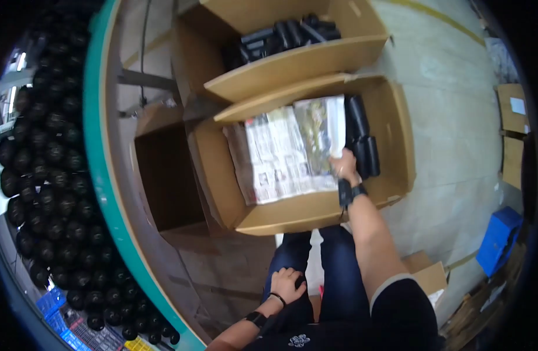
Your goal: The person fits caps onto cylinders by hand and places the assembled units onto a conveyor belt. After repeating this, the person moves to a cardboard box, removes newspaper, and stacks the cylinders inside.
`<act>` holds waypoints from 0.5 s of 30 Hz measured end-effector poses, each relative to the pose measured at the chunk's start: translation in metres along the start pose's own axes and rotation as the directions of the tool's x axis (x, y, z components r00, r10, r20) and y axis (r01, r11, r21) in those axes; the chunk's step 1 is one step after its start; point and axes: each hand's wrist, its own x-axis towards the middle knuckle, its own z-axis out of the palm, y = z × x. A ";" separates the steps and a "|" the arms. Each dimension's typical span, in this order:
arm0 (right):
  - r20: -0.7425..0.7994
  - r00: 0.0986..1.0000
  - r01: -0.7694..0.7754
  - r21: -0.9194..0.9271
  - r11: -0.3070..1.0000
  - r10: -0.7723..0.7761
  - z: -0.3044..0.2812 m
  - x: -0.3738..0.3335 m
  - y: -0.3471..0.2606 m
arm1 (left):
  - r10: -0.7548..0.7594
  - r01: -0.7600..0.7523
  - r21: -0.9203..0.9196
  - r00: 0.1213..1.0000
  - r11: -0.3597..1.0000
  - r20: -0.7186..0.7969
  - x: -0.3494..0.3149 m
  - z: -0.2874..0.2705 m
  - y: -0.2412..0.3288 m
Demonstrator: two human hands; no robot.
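Note:
My right hand (345,166) reaches into an open cardboard box (406,126) in front of me. Its fingers are closed at the right edge of a printed newspaper sheet (277,149), which lies spread over much of the box's inside. Beside that edge, black cylindrical pieces (362,134) show along the box's right side; whatever the paper covers is hidden. My left hand (287,285) rests on my left thigh, fingers laid over it. A dark patch shows between its thumb and fingers, and I cannot make out whether it is an object.
Behind stands another open carton (298,67) holding several black cylinders. An open brown box (166,175) is at the left, next to a green-edged table (96,117) heaped with round-ended black pieces (55,175). A blue crate (498,240) and small cartons (514,108) sit on the right.

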 end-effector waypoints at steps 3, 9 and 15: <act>-0.129 0.967 0.165 -0.331 0.929 -0.218 -0.065 -0.070 -0.035 | 0.002 0.011 -0.091 0.989 0.996 0.148 -0.003 0.001 0.004; -0.199 0.958 0.230 0.111 0.967 -0.205 -0.214 -0.208 -0.069 | -0.082 0.141 -0.144 0.931 0.979 0.355 -0.022 0.002 -0.049; -0.427 0.896 0.214 0.653 0.727 0.119 -0.344 -0.317 0.035 | -0.266 0.277 -0.092 0.957 0.957 0.111 -0.038 -0.089 -0.063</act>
